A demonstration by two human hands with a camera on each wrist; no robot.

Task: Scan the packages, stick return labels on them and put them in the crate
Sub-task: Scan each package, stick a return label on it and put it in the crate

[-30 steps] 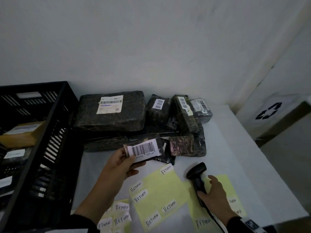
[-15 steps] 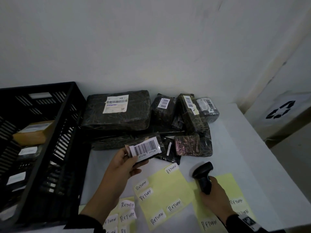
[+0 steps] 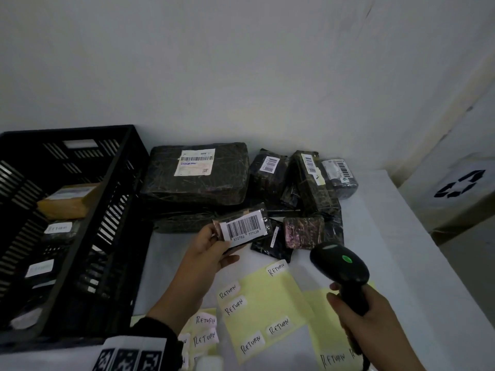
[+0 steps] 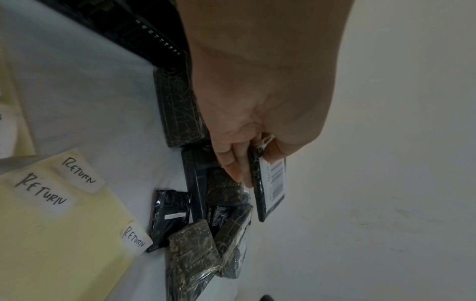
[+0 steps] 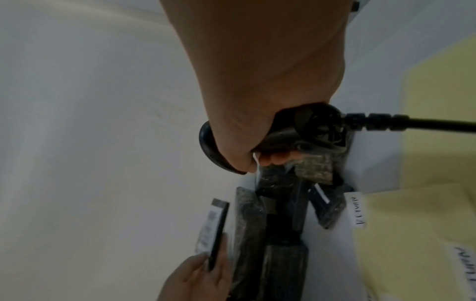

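My left hand [image 3: 211, 247] grips a small black package [image 3: 245, 226] by its left end, barcode label facing up, above the table's middle. The same package [image 4: 268, 187] shows edge-on in the left wrist view, pinched between thumb and fingers [image 4: 237, 163]. My right hand [image 3: 367, 317] is wrapped round the handle of a black barcode scanner [image 3: 338, 263], raised to the right of the package with a green light lit on its head. The scanner [image 5: 296, 130] and its cable [image 5: 412, 124] show in the right wrist view. A black crate [image 3: 120, 199] stands on the left.
Several wrapped black packages [image 3: 198, 175] lie piled at the back of the white table [image 3: 388, 236]. Yellow sheets with RETURN labels [image 3: 265, 303] lie in front. The crate holds a brown parcel [image 3: 67, 202] and labelled packages. A box with a recycling mark [image 3: 458, 186] stands at the right.
My right hand has lifted the scanner off the table and raised it toward the package; its green light now shows. The left hand keeps holding the package in much the same place.
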